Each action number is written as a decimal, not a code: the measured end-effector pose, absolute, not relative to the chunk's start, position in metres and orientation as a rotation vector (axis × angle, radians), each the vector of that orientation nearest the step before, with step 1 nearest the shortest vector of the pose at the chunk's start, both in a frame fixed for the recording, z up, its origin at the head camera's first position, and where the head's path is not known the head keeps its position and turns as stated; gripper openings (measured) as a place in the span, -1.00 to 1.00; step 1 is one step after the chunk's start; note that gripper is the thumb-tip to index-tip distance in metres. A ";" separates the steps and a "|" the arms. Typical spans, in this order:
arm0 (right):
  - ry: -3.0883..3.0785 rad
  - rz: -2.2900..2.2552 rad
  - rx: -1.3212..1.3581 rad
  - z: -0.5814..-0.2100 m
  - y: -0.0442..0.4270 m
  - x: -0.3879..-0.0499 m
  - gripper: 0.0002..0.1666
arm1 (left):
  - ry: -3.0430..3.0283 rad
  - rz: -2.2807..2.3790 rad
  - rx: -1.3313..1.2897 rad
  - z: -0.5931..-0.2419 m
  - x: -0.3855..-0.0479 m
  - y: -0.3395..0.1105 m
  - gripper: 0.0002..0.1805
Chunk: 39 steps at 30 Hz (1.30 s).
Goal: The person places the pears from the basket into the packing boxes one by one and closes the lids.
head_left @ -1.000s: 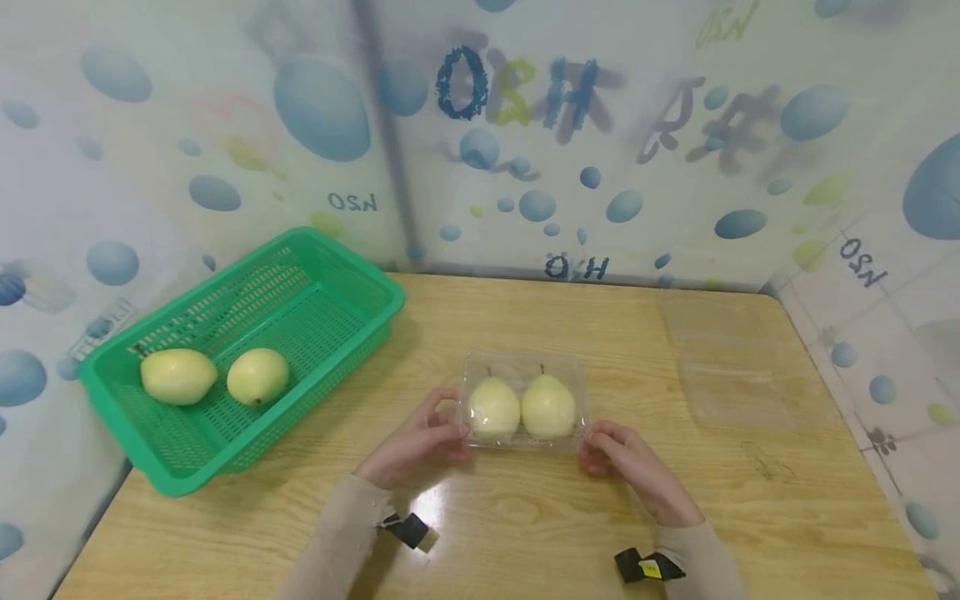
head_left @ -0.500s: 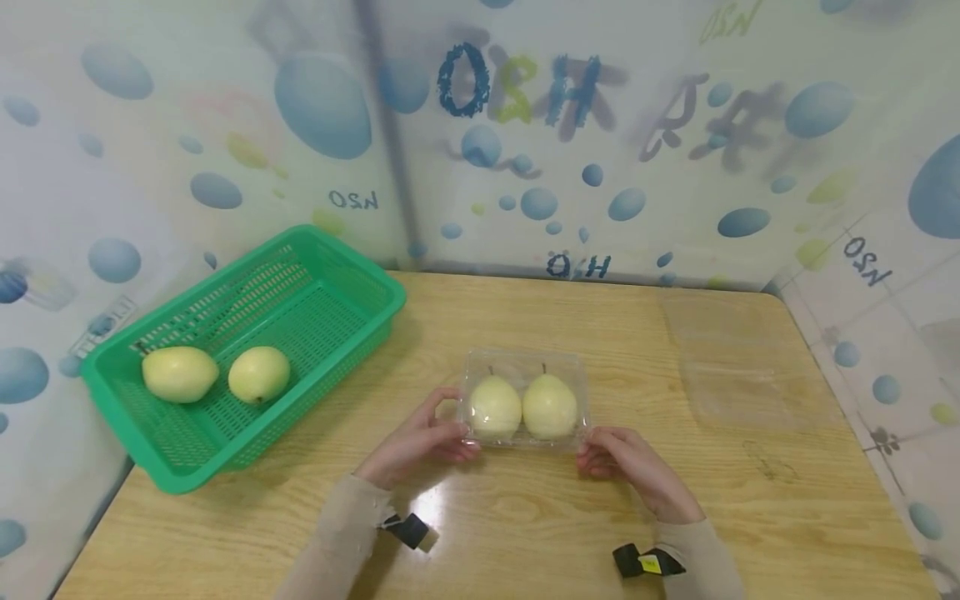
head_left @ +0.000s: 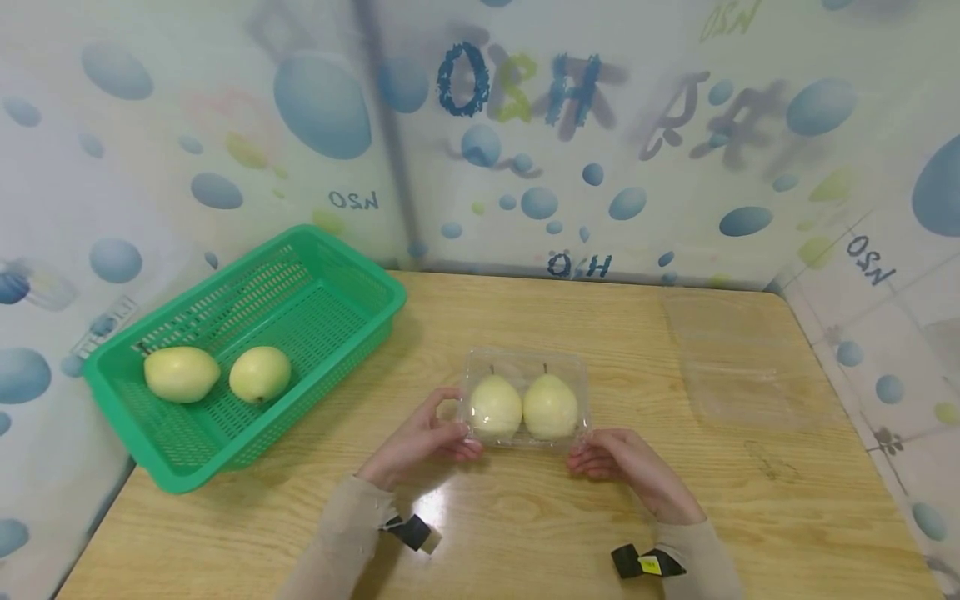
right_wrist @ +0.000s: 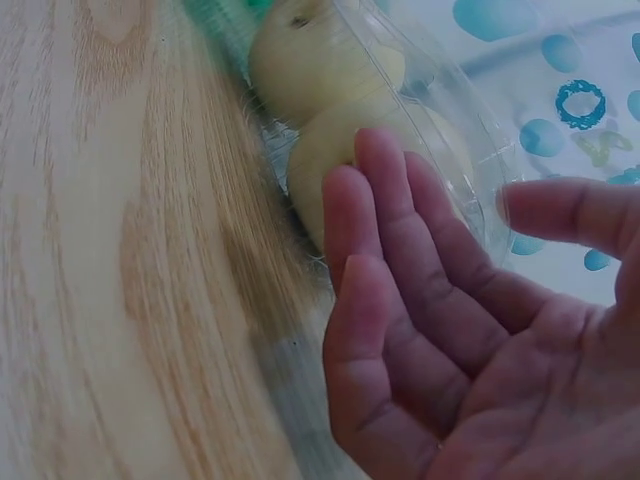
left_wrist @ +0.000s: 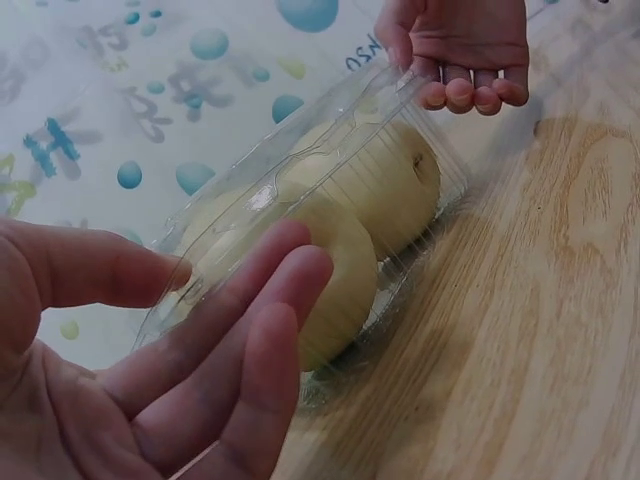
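Observation:
A clear plastic clamshell box (head_left: 525, 360) with two pale yellow pears (head_left: 551, 407) inside sits on the table in the head view. At its front left corner, my left hand (head_left: 422, 435) holds the rim. There the thumb (left_wrist: 110, 270) lies on the lid edge and the fingers (left_wrist: 240, 370) are bent along the front wall. My right hand (head_left: 632, 467) holds the front right corner, thumb on the rim and fingers curled in front of the wall, as the right wrist view shows. The pears stand side by side with stems toward the back.
A green plastic basket (head_left: 337, 333) stands at the left, holding two more pears (head_left: 259, 374). Clear plastic packaging (head_left: 750, 367) lies at the right of the wooden table (head_left: 517, 533). A patterned sheet (head_left: 480, 217) hangs behind.
The box has stayed in place. My right fingers have shifted slightly left along its front edge, and the left fingertips have crept a little to the right below the corner.

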State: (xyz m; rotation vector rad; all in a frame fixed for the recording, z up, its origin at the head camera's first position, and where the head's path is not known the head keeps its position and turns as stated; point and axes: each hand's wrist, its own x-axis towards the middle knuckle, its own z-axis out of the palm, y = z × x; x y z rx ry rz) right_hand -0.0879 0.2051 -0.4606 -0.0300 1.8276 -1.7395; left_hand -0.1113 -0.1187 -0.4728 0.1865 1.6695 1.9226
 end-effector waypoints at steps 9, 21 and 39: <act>1.828 -1.744 -0.034 -0.461 0.204 -0.088 -0.56 | 1.717 1.909 0.181 -0.473 -0.111 -0.118 -0.38; 1.880 -1.762 0.021 -0.460 0.205 -0.086 -0.59 | 1.745 1.899 0.173 -0.474 -0.111 -0.117 -0.38; 1.863 -1.775 0.044 -0.456 0.208 -0.089 -0.66 | 1.683 1.927 0.146 -0.473 -0.110 -0.116 -0.37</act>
